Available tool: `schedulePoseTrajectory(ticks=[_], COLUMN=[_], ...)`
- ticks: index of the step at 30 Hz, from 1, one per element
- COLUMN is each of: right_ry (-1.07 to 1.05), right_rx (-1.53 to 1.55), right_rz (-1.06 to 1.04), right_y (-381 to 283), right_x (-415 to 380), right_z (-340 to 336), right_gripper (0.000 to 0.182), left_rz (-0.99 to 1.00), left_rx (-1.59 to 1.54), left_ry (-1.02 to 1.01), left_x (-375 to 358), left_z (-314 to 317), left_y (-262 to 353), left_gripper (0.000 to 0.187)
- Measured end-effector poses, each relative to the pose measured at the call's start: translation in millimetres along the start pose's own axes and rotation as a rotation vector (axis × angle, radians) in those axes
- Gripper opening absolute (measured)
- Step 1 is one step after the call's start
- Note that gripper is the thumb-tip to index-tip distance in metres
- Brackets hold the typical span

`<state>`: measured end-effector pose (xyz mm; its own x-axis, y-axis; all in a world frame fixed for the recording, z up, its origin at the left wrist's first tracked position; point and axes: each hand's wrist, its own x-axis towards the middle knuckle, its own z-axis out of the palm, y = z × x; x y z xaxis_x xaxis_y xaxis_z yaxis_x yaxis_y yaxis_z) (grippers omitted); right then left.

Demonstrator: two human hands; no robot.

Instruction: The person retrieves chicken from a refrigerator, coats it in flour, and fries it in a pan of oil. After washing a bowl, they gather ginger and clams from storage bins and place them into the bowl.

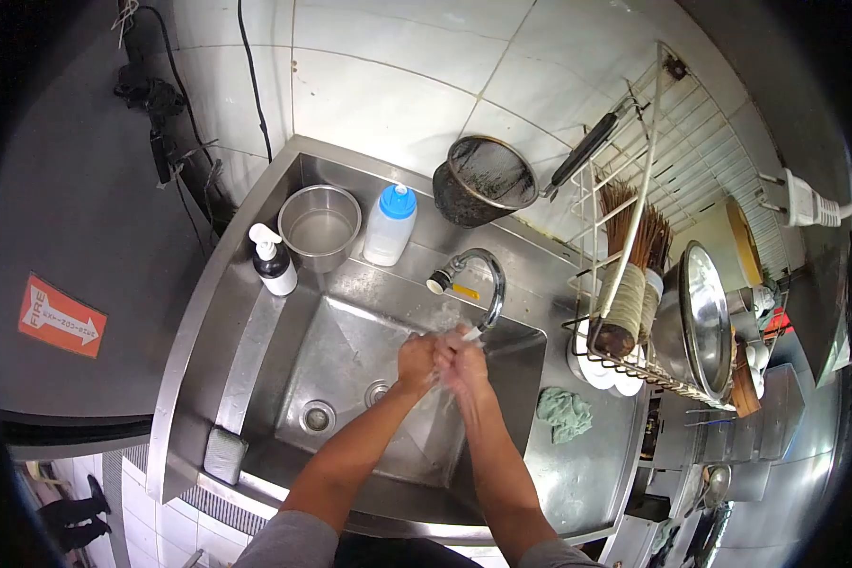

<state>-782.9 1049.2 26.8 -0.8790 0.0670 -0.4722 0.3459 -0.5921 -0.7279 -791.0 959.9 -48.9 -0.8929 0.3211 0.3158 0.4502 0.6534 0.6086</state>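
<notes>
My left hand (pixel 417 363) and my right hand (pixel 466 362) press together above the sink basin (pixel 327 355), under the curved tap (pixel 498 289). Water splashes around the fingers. My left hand is closed like a fist against the right one. Splashing and motion blur my right hand, whose fingers look curled in. Anything between the palms is hidden. Behind the basin stand a clear bottle with a blue cap (pixel 391 227), a round steel pot (pixel 320 225) and a dark pump bottle with a white top (pixel 275 260).
A black mesh strainer (pixel 484 182) hangs at the wall. To the right, a wire rack (pixel 634 237) holds brushes (pixel 623 293) and a steel bowl (pixel 706 317). A green cloth (pixel 565 415) lies on the right ledge, a grey sponge-like block (pixel 225 454) at the front left corner.
</notes>
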Motion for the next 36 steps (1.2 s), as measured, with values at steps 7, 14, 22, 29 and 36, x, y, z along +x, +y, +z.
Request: schedulePoseTrajectory(ticks=[7,14,22,29,36], right_ry=[0.09,0.313,0.206,-0.615,-0.549], right_rx=[-0.544,-1.105,-1.542,-1.577,-1.355], right_rz=[-0.243,-0.447,-0.947,-0.117,-0.605], right_y=[19,-2,-34,63,93], right_x=[6,13,14,59,-77], right_z=[12,-5,18,-65,50], right_gripper=[0.028,0.04,0.04,0.043,0.025], left_rz=[-1.008,-0.82,-0.208,-0.304,-0.219], left_rx=[-0.849,-0.746,0.069,0.209,0.069], left_ry=[0.374,0.322,0.015,-0.05,0.105], left_x=[-4,0,-32,-121,-189], left_z=[2,9,-102,-150,-263], left_y=[15,43,43,16,40], left_gripper=[0.014,0.018,0.033,0.033,0.033])
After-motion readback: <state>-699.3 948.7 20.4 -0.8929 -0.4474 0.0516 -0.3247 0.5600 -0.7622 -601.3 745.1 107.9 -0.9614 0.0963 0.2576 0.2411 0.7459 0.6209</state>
